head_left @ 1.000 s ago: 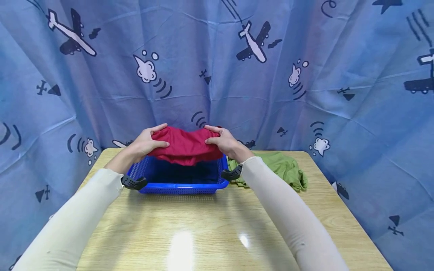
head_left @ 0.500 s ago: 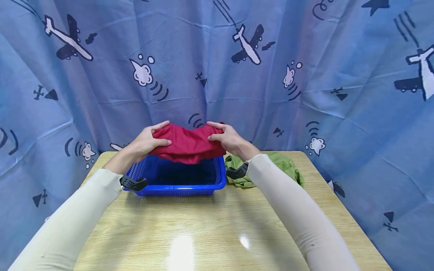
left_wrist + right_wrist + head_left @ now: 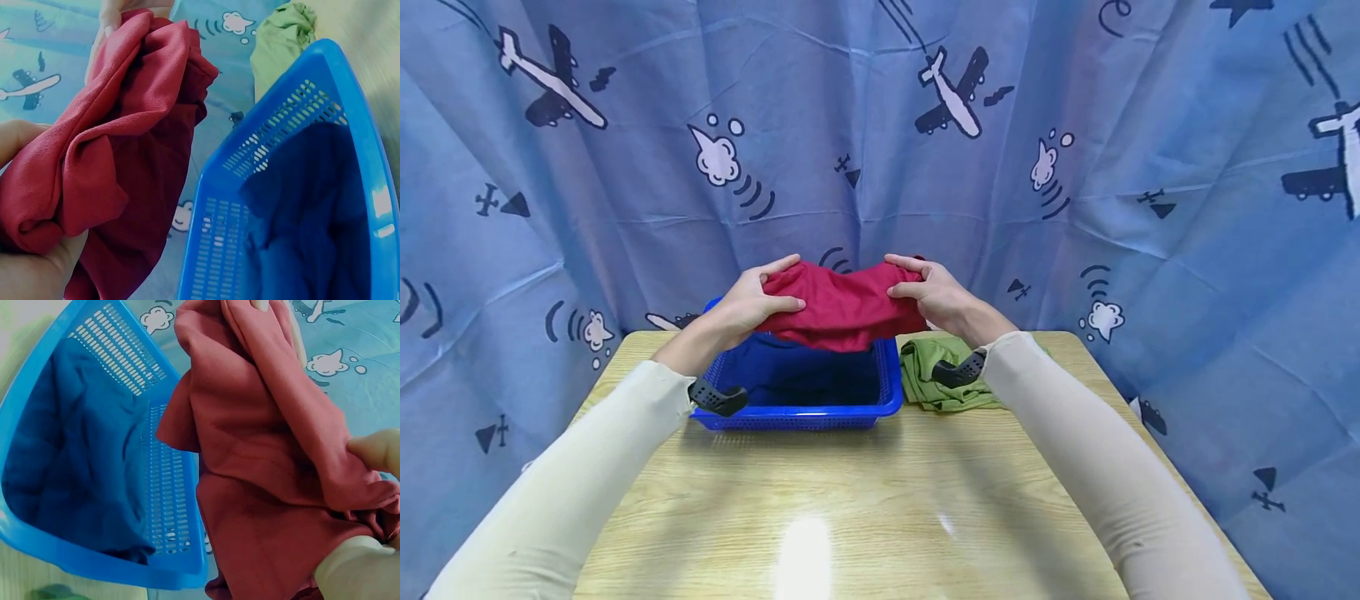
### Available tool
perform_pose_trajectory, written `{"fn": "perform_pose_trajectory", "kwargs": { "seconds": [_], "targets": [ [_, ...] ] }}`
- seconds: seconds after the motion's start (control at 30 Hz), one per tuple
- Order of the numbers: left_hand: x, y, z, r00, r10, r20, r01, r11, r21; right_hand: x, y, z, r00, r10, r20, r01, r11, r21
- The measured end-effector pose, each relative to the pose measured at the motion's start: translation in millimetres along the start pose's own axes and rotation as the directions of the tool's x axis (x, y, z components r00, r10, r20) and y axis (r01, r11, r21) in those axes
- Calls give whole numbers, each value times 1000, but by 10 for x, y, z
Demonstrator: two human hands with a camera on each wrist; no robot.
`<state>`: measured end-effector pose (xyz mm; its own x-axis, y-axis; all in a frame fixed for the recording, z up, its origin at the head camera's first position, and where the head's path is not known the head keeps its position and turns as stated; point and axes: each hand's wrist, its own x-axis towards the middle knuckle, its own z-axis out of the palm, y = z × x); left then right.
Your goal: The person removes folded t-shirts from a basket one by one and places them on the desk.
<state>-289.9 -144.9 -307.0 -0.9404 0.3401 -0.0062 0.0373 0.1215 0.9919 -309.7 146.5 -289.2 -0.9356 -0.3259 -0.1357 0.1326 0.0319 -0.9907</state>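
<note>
The left hand [image 3: 754, 302] and the right hand [image 3: 942, 293] pinch the crumpled red fabric cloth [image 3: 846, 304] in the air, now higher and more rightward than before — so the perforated blue plastic basket [image 3: 797, 412] is less covered. I count two hands, one red cloth, one basket, one green fabric bundle [image 3: 923, 375]; the dark-blue fabric [image 3: 805, 377] inside — I cannot count its pieces.

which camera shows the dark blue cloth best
The right wrist view: nearly all of the dark blue cloth shows inside the blue basket, folds clear. The left wrist view cuts it off at the bottom; the head view shows a dark patch, partly behind the red cloth.
</note>
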Motion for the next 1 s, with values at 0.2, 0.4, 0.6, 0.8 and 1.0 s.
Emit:
{"fn": "perform_pose_trajectory", "kwargs": {
  "seconds": [0.2,0.4,0.6,0.8,1.0],
  "targets": [
    [69,68,107,1000,23,5,-23,1000,-1,-69,-57,-133,1000,-8,19,7,1000,15],
    [125,139,235,999,33,23,-33,999,-10,-165,-86,-310,999,-9,39,8,999,41],
    [165,256,416,997,55,51,-56,998,5,-296,-127,-528,999,-25,47,23,999,40],
    [228,282,657,995,61,74,-63,997,33,-473,-135,-749,999,-11,37,9,998,56],
    [284,176,865,994,64,93,-67,997,30,-564,-31,-919,1000,7,25,-7,1000,18]
  ]
}}
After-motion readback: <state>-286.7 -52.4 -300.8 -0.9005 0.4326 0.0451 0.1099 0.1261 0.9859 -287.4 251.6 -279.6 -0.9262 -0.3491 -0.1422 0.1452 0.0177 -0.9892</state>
